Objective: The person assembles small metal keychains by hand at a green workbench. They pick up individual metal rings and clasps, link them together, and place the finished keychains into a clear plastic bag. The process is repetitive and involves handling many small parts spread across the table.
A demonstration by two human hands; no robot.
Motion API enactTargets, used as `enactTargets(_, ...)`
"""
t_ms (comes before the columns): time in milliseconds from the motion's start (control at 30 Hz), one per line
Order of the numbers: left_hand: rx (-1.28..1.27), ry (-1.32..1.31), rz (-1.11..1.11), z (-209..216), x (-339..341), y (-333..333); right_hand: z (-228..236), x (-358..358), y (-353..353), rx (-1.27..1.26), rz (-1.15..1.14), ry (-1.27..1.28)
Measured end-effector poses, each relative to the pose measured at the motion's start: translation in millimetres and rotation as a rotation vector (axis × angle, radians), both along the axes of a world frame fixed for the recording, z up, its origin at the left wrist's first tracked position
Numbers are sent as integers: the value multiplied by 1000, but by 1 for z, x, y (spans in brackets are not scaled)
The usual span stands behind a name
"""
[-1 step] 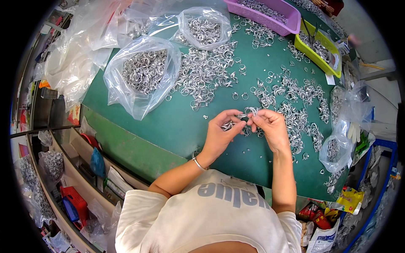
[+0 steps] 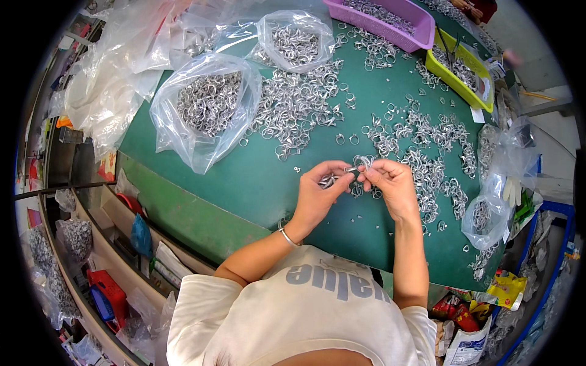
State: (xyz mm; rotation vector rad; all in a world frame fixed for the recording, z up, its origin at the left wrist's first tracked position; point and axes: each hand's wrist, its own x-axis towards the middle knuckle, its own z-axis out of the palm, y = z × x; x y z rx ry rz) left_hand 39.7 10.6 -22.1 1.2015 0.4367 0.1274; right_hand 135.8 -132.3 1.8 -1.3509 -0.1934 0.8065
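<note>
My left hand [image 2: 320, 190] is closed, with several silver rings [image 2: 328, 180] held in its palm and a ring pinched at its fingertips. Close beside it, my right hand [image 2: 390, 183] pinches silver rings [image 2: 364, 161] between thumb and fingers. The fingertips of both hands nearly meet above the green table [image 2: 268, 189]. Just past my right hand spreads a loose heap of silver rings [image 2: 424, 168]. Another heap of rings [image 2: 299, 107] lies farther off, beyond my left hand. Exactly how the pinched rings touch one another is too small to make out.
Clear plastic bags of rings [image 2: 210, 104] stand at the far left. A purple basket [image 2: 421, 38] and a yellow-green basket [image 2: 455, 76] sit at the far right. A small bag [image 2: 485, 213] lies at the right edge. Cluttered drawers [image 2: 131, 213] flank the table's left. Another person's hand [image 2: 467, 7] shows at the top right.
The fingers of my left hand have shifted very slightly, and the ring at their tips has turned a little. The right hand stays almost still.
</note>
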Motion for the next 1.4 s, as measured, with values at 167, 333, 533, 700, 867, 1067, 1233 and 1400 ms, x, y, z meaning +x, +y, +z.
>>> enactTargets(167, -67, 1, -94, -1, -1, 2, -9, -2, 3, 127, -27, -305)
enactTargets(333, -280, 24, -202, 4, -5, 4, -7, -9, 5, 256, -30, -76)
enactTargets(533, -515, 58, -276, 9, -6, 8, -16, -16, 3, 283, -168, -85)
enactTargets(700, -713, 77, -267, 11, -6, 9, 1, -23, 4, 95, -280, -510)
enactTargets(867, -695, 76, -270, 13, -7, 6, 16, -21, 1, -232, -163, -1307)
enactTargets(1067, -436, 37, -171, 21, -5, 7, 17, -12, -6, -434, -103, -1425)
enactTargets(1233, 208, -18, -113, 15, 4, 12, 5, -7, -12, -463, -168, -1061)
enactTargets(1400, -73, 44, -349, 5, 0, 27, 3, -17, -7, -141, -188, -431)
